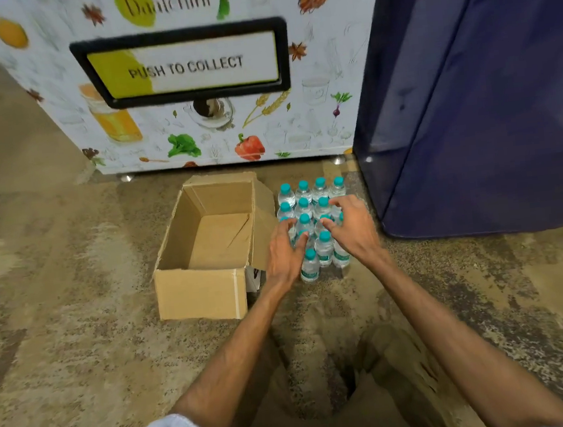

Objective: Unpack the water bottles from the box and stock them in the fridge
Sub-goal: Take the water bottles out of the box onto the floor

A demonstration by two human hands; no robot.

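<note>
Bottles (312, 224) are all out on the speckled floor (75, 302), a tight cluster of small clear water bottles with teal caps, parked just to the right of the cardboard box (208, 251). Box looks empty from here, flaps up, though its near wall hides part of the bottom.

Both hands are down on the cluster. Left hand (285, 252) has its fingers spread and curled over the caps on the box side; I honestly can't tell if it's actually gripping one. Right hand (353, 227) is the same deal, fingers splayed over the right-hand bottles and covering a few, so I can't count them properly.

Behind everything stands a vending machine (190, 67) with a "PUSH TO COLLECT" flap, its top cut off. On the right is a dark blue fridge (469, 109), only partly in frame, so I can't make out its door. Labels on the bottles are too blurry to read.
</note>
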